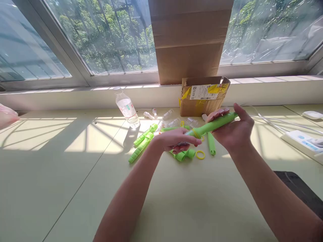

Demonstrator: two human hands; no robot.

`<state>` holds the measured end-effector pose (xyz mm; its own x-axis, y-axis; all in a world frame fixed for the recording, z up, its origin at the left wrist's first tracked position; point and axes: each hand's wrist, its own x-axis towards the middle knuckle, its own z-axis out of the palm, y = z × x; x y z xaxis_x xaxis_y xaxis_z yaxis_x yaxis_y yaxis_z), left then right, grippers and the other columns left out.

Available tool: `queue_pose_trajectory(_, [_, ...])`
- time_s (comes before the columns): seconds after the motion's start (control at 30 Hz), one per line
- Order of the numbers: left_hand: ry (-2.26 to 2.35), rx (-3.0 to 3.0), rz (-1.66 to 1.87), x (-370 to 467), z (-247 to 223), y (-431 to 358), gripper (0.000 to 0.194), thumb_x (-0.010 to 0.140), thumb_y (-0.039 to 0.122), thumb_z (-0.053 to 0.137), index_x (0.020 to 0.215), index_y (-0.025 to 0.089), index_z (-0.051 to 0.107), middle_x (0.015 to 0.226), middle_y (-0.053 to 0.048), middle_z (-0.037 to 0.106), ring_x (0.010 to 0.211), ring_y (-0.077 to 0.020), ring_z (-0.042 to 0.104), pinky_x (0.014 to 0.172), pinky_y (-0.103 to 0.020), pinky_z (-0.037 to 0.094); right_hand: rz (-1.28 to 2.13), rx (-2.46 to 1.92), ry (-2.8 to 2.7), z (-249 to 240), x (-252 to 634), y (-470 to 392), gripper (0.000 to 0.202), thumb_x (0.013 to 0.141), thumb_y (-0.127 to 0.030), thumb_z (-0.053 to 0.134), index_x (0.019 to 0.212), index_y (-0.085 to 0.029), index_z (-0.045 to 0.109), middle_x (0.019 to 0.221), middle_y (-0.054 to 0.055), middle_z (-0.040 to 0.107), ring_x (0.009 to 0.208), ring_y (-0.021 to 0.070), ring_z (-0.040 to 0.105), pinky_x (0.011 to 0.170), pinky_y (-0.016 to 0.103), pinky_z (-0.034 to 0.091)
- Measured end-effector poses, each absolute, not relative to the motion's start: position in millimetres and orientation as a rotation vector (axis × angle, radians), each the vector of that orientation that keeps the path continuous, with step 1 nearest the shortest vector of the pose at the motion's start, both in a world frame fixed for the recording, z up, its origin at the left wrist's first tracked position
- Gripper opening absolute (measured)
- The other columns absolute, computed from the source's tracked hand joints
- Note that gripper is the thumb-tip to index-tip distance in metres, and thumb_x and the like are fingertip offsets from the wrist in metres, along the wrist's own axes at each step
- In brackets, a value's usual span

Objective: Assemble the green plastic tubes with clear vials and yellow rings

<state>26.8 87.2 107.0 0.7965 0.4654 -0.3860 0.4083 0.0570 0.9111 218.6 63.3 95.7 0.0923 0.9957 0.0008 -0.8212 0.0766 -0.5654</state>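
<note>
My left hand [176, 138] is closed around the clear end of a green plastic tube [214, 125], with a yellow ring around the tube just beyond my fingers. The tube slants up to the right, raised over the table. Its other end lies across my right hand [233, 129], fingers curled behind it and thumb sticking up. Below my hands are green threaded pieces [180, 156], a loose yellow ring [200, 155] and another green tube [211, 144]. To the left lie ridged green tubes [141, 147]. Clear plastic caps [168, 114] sit behind, some partly hidden by my left hand.
A water bottle [127, 108] stands at the back left. An open cardboard box [199, 107] is near the windowsill. At the right are a white power strip [302, 143], cables [272, 120] and a dark mat [300, 188]. A pinkish bag [7, 116] shows at the left edge.
</note>
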Motion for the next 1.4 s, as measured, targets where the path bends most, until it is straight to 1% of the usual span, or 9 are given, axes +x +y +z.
queue_pose_trajectory(0.1, [0.679, 1.511, 0.061, 35, 102, 85, 0.034, 0.070, 0.049, 0.064, 0.065, 0.018, 0.052, 0.042, 0.007, 0.037, 0.033, -0.0052, 0.028, 0.032, -0.021, 0.020, 1.442, -0.455, -0.502, 98, 222, 61, 0.030, 0.075, -0.041, 0.055, 0.057, -0.022, 0.041, 0.054, -0.003, 0.046, 0.053, 0.0118, 0.048, 0.054, 0.030, 0.044])
queue_pose_trajectory(0.23, [0.768, 1.735, 0.142, 41, 96, 79, 0.039, 0.071, 0.046, 0.062, 0.054, 0.018, 0.041, 0.043, 0.005, 0.038, 0.037, -0.0061, 0.034, 0.038, -0.021, 0.027, 1.446, -0.465, -0.526, 93, 226, 62, 0.041, 0.073, -0.026, 0.054, 0.049, -0.019, 0.022, 0.041, -0.007, 0.022, 0.038, 0.0069, 0.029, 0.044, 0.024, 0.037])
queue_pose_trajectory(0.4, [1.051, 2.174, 0.318, 53, 86, 72, 0.018, 0.069, 0.034, 0.059, 0.067, 0.020, 0.048, 0.061, 0.002, 0.051, 0.052, -0.0121, 0.048, 0.045, -0.024, 0.031, 1.458, -0.472, -0.349, 81, 230, 68, 0.037, 0.063, -0.016, 0.050, 0.050, -0.019, 0.016, 0.038, -0.007, 0.016, 0.034, 0.0057, 0.023, 0.039, 0.021, 0.032])
queue_pose_trajectory(0.6, [1.355, 2.587, 0.260, 60, 85, 65, 0.017, 0.075, 0.030, 0.053, 0.088, 0.020, 0.053, 0.073, -0.005, 0.060, 0.068, -0.0225, 0.059, 0.054, -0.028, 0.034, 1.439, -0.471, -0.238, 73, 232, 72, 0.033, 0.060, -0.016, 0.049, 0.052, -0.019, 0.017, 0.038, -0.008, 0.018, 0.033, 0.0054, 0.025, 0.039, 0.021, 0.033])
queue_pose_trajectory(0.87, [1.301, 2.603, 0.202, 49, 97, 68, 0.018, 0.075, 0.038, 0.053, 0.080, 0.020, 0.053, 0.072, -0.004, 0.060, 0.065, -0.0202, 0.057, 0.051, -0.028, 0.029, 1.496, -0.474, -0.193, 80, 222, 73, 0.027, 0.068, -0.023, 0.047, 0.054, -0.020, 0.024, 0.044, -0.007, 0.029, 0.039, 0.0060, 0.036, 0.045, 0.023, 0.040])
queue_pose_trajectory(1.03, [1.343, 2.609, 0.278, 42, 105, 71, 0.014, 0.074, 0.033, 0.054, 0.080, 0.020, 0.055, 0.071, -0.004, 0.059, 0.066, -0.0195, 0.056, 0.052, -0.027, 0.030, 1.485, -0.591, -0.396, 78, 220, 76, 0.029, 0.074, -0.048, 0.049, 0.063, -0.022, 0.040, 0.059, -0.002, 0.050, 0.056, 0.0125, 0.056, 0.057, 0.030, 0.051])
queue_pose_trajectory(1.13, [1.373, 2.605, 0.416, 31, 114, 75, 0.012, 0.075, 0.030, 0.054, 0.082, 0.021, 0.054, 0.072, -0.002, 0.059, 0.065, -0.0177, 0.055, 0.052, -0.026, 0.029, 1.536, -0.754, -0.488, 72, 221, 77, 0.040, 0.075, -0.062, 0.042, 0.074, -0.022, 0.049, 0.070, 0.005, 0.059, 0.060, 0.0178, 0.060, 0.048, 0.031, 0.050])
queue_pose_trajectory(1.27, [1.495, 2.547, 0.604, 12, 130, 78, 0.015, 0.077, 0.035, 0.052, 0.080, 0.020, 0.052, 0.070, 0.000, 0.057, 0.063, -0.0158, 0.052, 0.052, -0.025, 0.027, 1.729, -0.932, -0.395, 72, 221, 76, 0.042, 0.086, -0.049, 0.030, 0.079, -0.017, 0.054, 0.062, 0.005, 0.059, 0.030, 0.0055, 0.035, 0.028, 0.019, 0.029])
queue_pose_trajectory(1.4, [1.505, 2.503, 0.651, 6, 140, 74, 0.015, 0.079, 0.035, 0.052, 0.081, 0.020, 0.053, 0.071, 0.001, 0.057, 0.062, -0.0143, 0.051, 0.053, -0.024, 0.027, 1.847, -0.924, -0.575, 81, 217, 71, 0.032, 0.088, -0.040, 0.038, 0.081, -0.015, 0.058, 0.049, -0.003, 0.051, 0.025, 0.0009, 0.014, 0.025, 0.015, 0.013])
